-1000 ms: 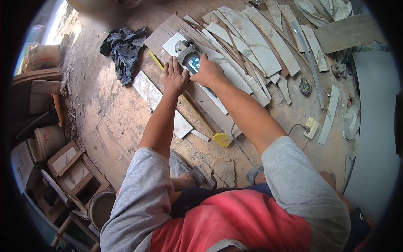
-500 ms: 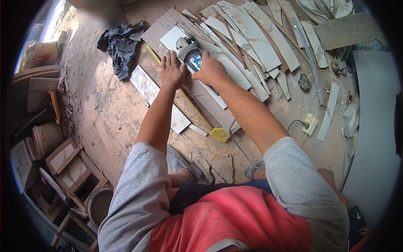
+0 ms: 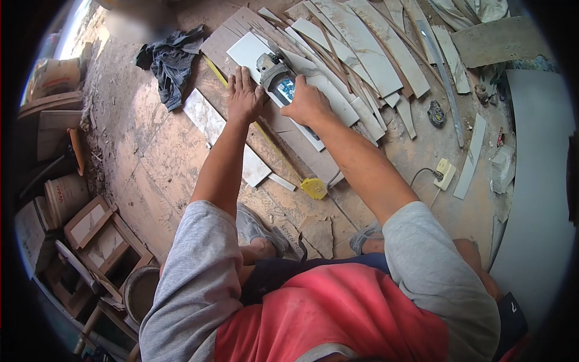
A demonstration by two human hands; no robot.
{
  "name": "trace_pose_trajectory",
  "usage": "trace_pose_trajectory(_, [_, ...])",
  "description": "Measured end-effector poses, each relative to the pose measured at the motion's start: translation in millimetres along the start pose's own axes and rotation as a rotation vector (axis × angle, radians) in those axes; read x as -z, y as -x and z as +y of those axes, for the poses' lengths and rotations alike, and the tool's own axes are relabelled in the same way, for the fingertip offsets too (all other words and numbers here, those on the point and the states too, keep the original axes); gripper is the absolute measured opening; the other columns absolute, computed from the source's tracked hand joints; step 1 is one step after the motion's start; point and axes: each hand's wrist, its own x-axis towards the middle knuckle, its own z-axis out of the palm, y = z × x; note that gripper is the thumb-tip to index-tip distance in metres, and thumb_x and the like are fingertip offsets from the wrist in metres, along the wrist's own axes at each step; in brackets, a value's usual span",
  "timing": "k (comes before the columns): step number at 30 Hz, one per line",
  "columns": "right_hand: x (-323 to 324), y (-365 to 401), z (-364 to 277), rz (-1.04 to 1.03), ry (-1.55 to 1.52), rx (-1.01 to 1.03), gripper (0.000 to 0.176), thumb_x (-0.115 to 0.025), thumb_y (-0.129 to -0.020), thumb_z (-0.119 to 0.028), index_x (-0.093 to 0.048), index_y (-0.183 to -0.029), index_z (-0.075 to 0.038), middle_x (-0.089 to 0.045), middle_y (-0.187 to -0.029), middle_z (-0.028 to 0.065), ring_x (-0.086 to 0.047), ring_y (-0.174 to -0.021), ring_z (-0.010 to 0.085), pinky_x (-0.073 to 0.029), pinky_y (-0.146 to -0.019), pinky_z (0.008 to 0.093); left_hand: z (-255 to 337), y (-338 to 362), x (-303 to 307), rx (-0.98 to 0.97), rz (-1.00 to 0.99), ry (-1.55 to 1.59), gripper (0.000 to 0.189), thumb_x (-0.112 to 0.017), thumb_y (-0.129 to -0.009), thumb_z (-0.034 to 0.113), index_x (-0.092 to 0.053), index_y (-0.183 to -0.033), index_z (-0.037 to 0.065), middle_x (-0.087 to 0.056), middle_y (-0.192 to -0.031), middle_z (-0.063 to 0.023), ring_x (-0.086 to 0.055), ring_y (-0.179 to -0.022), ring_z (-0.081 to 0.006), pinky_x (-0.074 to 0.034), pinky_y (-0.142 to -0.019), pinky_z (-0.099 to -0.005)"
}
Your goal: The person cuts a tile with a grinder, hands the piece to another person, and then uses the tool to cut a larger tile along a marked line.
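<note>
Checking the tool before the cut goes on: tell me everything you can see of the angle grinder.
The angle grinder has a grey metal head and a blue label on its body. It lies low on the white tile, head pointing away from the person. The right hand is closed round its rear body; the left hand lies flat beside the head, contact unclear. Its disc is hidden.

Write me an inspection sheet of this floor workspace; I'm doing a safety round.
Surface: dusty, stained board floor.
Job's things: angle grinder at the edge of the white tile.
Clutter: cut tile strips, dark cloth, yellow tape measure.
Grips: left hand flat, open beside grinder; right hand shut on grinder.
Cables: cord runs to socket block.
Surroundings: bucket, boxed tiles at left.
</note>
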Motion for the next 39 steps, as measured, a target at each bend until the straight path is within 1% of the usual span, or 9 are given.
trace_pose_trajectory(1, [0.9, 1.9, 1.3, -0.001, 0.001, 0.000, 0.071, -0.078, -0.070, -0.028, -0.041, -0.124, 0.002, -0.065, -0.112, 0.0274, -0.065, -0.105, 0.0415, -0.052, -0.092, 0.0465, -0.2, 0.1, -1.0, 0.001, 0.000, 0.001, 0.075, -0.040, -0.098, 0.047, -0.016, -0.156, 0.006, -0.014, -0.163, -0.0148, -0.008, -0.150, -0.0357, -0.011, -0.122, -0.0437])
trace_pose_trajectory(3, [1.4, 5.6, 3.6, -0.011, -0.012, -0.009, 0.072, -0.078, -0.070, -0.027, -0.041, -0.124, 0.002, -0.065, -0.111, 0.0273, -0.065, -0.105, 0.0417, -0.052, -0.092, 0.0466, 1.9, 0.3, 2.0, 0.045, -0.016, 0.026, 0.077, -0.041, -0.096, 0.049, -0.015, -0.156, 0.010, -0.013, -0.164, -0.0123, -0.009, -0.150, -0.0370, -0.017, -0.121, -0.0467])
trace_pose_trajectory(7, [1.3, 10.9, 8.3, -0.014, -0.021, -0.012, 0.071, -0.078, -0.070, -0.027, -0.041, -0.123, 0.002, -0.065, -0.111, 0.0276, -0.065, -0.104, 0.0417, -0.052, -0.092, 0.0467, 1.8, -0.4, 2.6, 0.041, -0.009, 0.020, 0.077, -0.042, -0.096, 0.050, -0.016, -0.156, 0.010, -0.014, -0.164, -0.0116, -0.011, -0.150, -0.0370, -0.019, -0.120, -0.0476])
trace_pose_trajectory(15, [-2.1, 18.5, 18.1, -0.008, -0.022, -0.009, 0.069, -0.077, -0.070, -0.027, -0.042, -0.121, 0.002, -0.066, -0.107, 0.0276, -0.065, -0.101, 0.0420, -0.052, -0.091, 0.0467, 8.1, 1.7, 10.3, 0.067, -0.030, 0.040, 0.076, -0.043, -0.096, 0.047, -0.017, -0.156, 0.008, -0.016, -0.163, -0.0144, -0.013, -0.149, -0.0396, -0.017, -0.120, -0.0466])
trace_pose_trajectory(20, [-4.5, 23.0, 24.0, 0.000, -0.018, -0.005, 0.069, -0.077, -0.070, -0.026, -0.041, -0.122, 0.002, -0.066, -0.106, 0.0275, -0.066, -0.100, 0.0421, -0.053, -0.090, 0.0467, -0.5, -1.2, 2.0, 0.007, -0.001, 0.023, 0.075, -0.044, -0.096, 0.045, -0.017, -0.156, 0.008, -0.016, -0.162, -0.0150, -0.013, -0.149, -0.0403, -0.016, -0.121, -0.0454])
trace_pose_trajectory(28, [-2.7, 30.9, 31.6, -0.006, -0.008, -0.005, 0.070, -0.077, -0.069, -0.027, -0.041, -0.122, 0.001, -0.066, -0.105, 0.0279, -0.066, -0.099, 0.0423, -0.053, -0.089, 0.0473, -3.6, -3.1, 1.8, -0.086, 0.036, 0.028, 0.075, -0.041, -0.097, 0.047, -0.019, -0.154, 0.003, -0.017, -0.161, -0.0188, -0.012, -0.149, -0.0381, -0.007, -0.122, -0.0407])
trace_pose_trajectory(30, [1.5, 34.2, 30.8, -0.077, 0.009, -0.063, 0.075, -0.078, -0.071, -0.028, -0.039, -0.129, -0.001, -0.065, -0.114, 0.0240, -0.064, -0.108, 0.0386, -0.053, -0.093, 0.0456, -3.2, -3.0, -0.2, -0.068, 0.032, 0.012, 0.075, -0.041, -0.097, 0.046, -0.019, -0.154, 0.003, -0.017, -0.161, -0.0188, -0.012, -0.149, -0.0375, -0.007, -0.122, -0.0406])
trace_pose_trajectory(34, [0.7, 40.1, 34.6, -0.074, 0.011, -0.066, 0.075, -0.079, -0.072, -0.029, -0.039, -0.129, -0.001, -0.065, -0.114, 0.0238, -0.064, -0.108, 0.0382, -0.053, -0.092, 0.0458, 1.5, -2.2, 5.0, -0.010, -0.001, -0.013, 0.075, -0.040, -0.098, 0.046, -0.019, -0.154, 0.002, -0.018, -0.161, -0.0190, -0.012, -0.150, -0.0348, -0.006, -0.123, -0.0398])
trace_pose_trajectory(39, [0.8, 46.3, 38.7, -0.072, 0.012, -0.067, 0.075, -0.080, -0.073, -0.029, -0.038, -0.129, -0.001, -0.065, -0.114, 0.0238, -0.065, -0.107, 0.0381, -0.053, -0.092, 0.0455, 2.3, -3.2, 7.8, -0.045, 0.009, -0.009, 0.076, -0.041, -0.097, 0.046, -0.019, -0.154, 0.001, -0.018, -0.161, -0.0191, -0.013, -0.149, -0.0358, -0.007, -0.123, -0.0402])
